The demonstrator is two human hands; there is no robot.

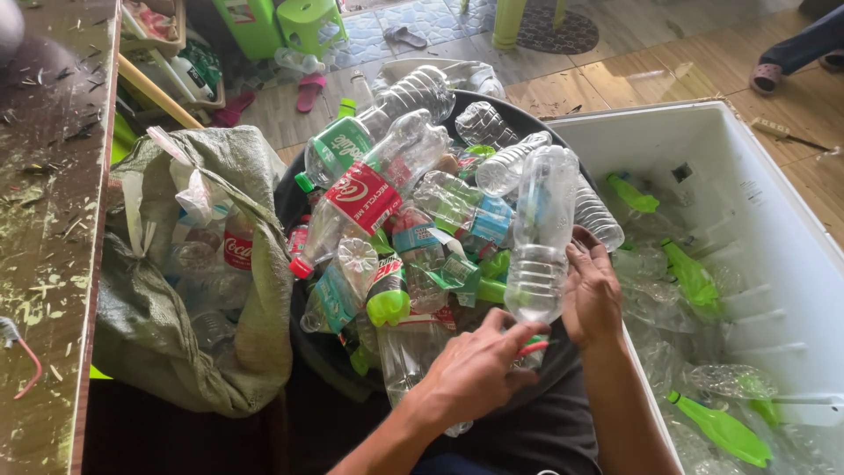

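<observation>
My right hand (591, 295) grips a clear ribbed plastic bottle (538, 230) with a faint blue label, held upright over a black tub (303, 207). My left hand (475, 369) is at the bottle's lower end, fingers pinching its neck or cap, where a bit of red shows. The tub is heaped with several clear, green and red-labelled plastic bottles (369, 189).
A white box (774, 202) on the right holds crushed clear and green bottles (723, 428). A grey woven sack (207, 290) of bottles slumps on the left beside a worn tabletop (48, 202). Green stools (308, 22), sandals and another person's foot (767, 77) lie beyond.
</observation>
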